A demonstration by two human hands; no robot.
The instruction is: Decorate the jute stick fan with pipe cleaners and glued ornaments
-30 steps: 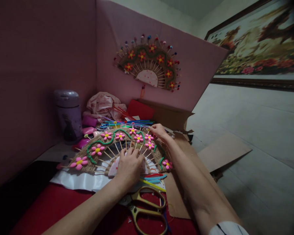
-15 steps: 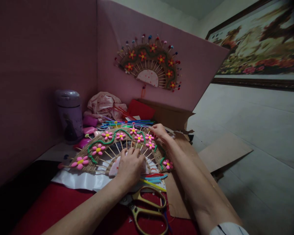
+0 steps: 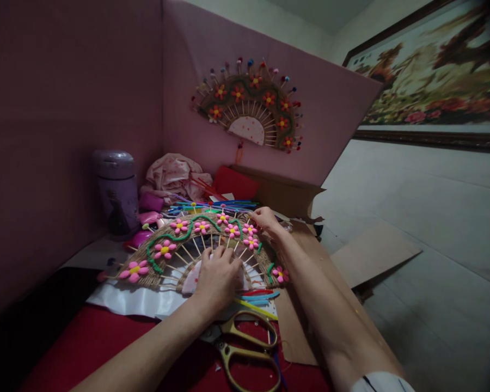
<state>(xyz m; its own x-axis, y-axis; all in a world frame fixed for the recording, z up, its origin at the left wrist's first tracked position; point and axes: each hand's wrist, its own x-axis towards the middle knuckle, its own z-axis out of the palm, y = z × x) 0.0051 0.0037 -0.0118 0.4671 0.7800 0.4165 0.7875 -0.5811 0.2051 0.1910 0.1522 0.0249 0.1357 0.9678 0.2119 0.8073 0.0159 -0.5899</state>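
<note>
A half-round craft fan of woven brown twine on thin sticks lies on the table. Pink flowers with yellow centres and a wavy green strip decorate its band. My left hand presses on the pale, dotted half-circle at its base, fingers bent over it, steadying the fan. At the upper right rim, my right hand has thumb and forefinger pinched together by a stick end; whatever sits between the fingertips is too small to make out. Small coloured balls tip some sticks along the top and left.
Gold-handled scissors lie on the red cloth in front. A purple tumbler stands left, beside crumpled pink fabric. Coloured pipe cleaners lie behind the fan. A similar fan hangs on the pink board. Cardboard lies right.
</note>
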